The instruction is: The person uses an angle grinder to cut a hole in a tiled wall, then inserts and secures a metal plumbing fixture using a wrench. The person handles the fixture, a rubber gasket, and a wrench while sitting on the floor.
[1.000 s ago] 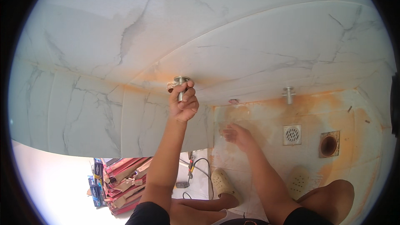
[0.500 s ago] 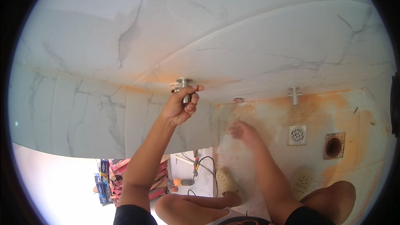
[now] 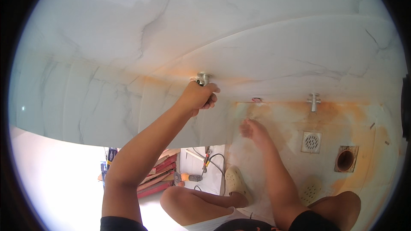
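Clasping valve [image 3: 204,77]: left grip [image 3: 199,97]. Red cartons [image 3: 163,174], contents hidden.

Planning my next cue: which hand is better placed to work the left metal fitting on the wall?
Probably the left hand: it is right at the metal fitting, covering its lower part. The right hand is off to the side, over the stained floor, with nothing visible in it.

A: White marble-look wall tiles [image 3: 274,42]?
B: Grey veining, orange staining.
A: Round-flanged metal valve [image 3: 204,75]?
B: Silver.
A: Round-toed perforated clog [image 3: 236,180]?
B: Cream, dotted with holes.
A: Square floor-drain grate [image 3: 311,141]?
B: White, dark-slotted pattern.
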{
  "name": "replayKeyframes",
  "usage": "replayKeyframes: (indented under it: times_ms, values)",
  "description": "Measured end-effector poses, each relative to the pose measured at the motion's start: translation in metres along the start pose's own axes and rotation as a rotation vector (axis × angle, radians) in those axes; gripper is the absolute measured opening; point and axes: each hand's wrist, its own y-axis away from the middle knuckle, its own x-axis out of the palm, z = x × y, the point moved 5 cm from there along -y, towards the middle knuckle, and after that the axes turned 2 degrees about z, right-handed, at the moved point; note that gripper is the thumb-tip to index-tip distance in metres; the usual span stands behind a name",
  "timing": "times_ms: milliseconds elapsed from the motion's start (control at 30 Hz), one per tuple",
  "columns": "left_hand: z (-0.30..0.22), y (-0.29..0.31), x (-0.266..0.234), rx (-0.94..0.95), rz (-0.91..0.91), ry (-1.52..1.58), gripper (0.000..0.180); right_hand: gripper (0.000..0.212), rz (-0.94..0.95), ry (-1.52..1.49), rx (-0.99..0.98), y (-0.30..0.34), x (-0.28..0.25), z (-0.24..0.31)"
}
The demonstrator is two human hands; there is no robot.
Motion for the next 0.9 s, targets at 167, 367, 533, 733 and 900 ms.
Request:
replayKeyframes:
  times_ms: [167, 367, 533, 733, 900]
  values:
    - [0.015, -0.002, 0.001, 0.205, 0.509, 0.707, 0.052, 0.038, 0.079, -0.081, 0.000, 0.002, 0.010, 0.003]
    - [0.033, -0.033, 0.042, 0.511, 1.160, 1.515, 0.065, 0.038, 0.058, -0.198, 0.003, 0.009, -0.006, 0.005]
    - [0.046, -0.043, 0.046, 0.502, 1.239, 1.640, 0.056, 0.036, 0.072, -0.191, -0.018, 0.014, -0.013, 0.004]
    - [0.040, -0.028, 0.023, 0.334, 0.754, 1.149, 0.050, 0.037, 0.083, -0.123, 0.005, 0.013, -0.007, -0.001]
    - [0.029, -0.007, 0.003, 0.252, 0.234, 0.576, 0.046, 0.040, 0.076, -0.081, -0.012, 0.014, -0.002, 0.000]
